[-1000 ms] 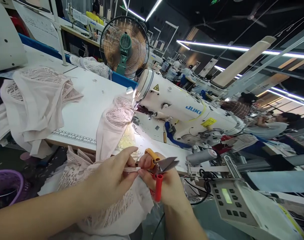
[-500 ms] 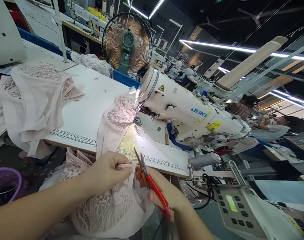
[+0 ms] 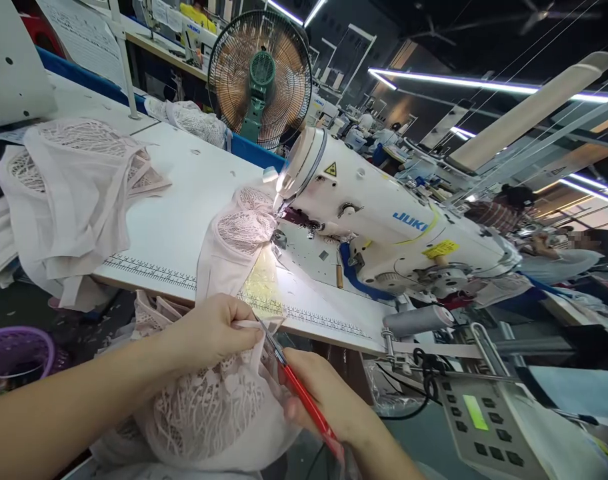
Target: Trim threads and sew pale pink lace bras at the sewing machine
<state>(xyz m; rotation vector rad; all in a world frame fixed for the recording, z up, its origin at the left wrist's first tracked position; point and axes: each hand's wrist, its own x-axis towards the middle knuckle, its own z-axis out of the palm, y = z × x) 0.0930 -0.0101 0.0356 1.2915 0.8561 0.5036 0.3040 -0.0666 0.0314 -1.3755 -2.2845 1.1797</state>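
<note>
My left hand (image 3: pixel 217 333) is closed, pinching the pale pink edge strip of a lace bra (image 3: pixel 209 413) that hangs below it in front of the table edge. In my right hand (image 3: pixel 324 383) is a pair of red-handled scissors (image 3: pixel 309 399). Its blades point up and left, nearly together, with the tips at the strip just beside my left fingertips. Whether cloth lies between the blades I cannot tell. Another lace bra piece (image 3: pixel 231 237) lies on the table under the needle of a white sewing machine (image 3: pixel 369 193).
A pile of similar pieces (image 3: pixel 74 180) lies at the table's left. A purple basket (image 3: pixel 47 343) stands on the floor. On the right are a grey thread cone (image 3: pixel 419 321) and a control panel (image 3: pixel 477 413). A fan (image 3: pixel 259 77) stands behind, with other people farther off.
The scissors' blades have come together and moved left to the strip by my left fingers. My left hand keeps its pinch. The whole view has shifted slightly.
</note>
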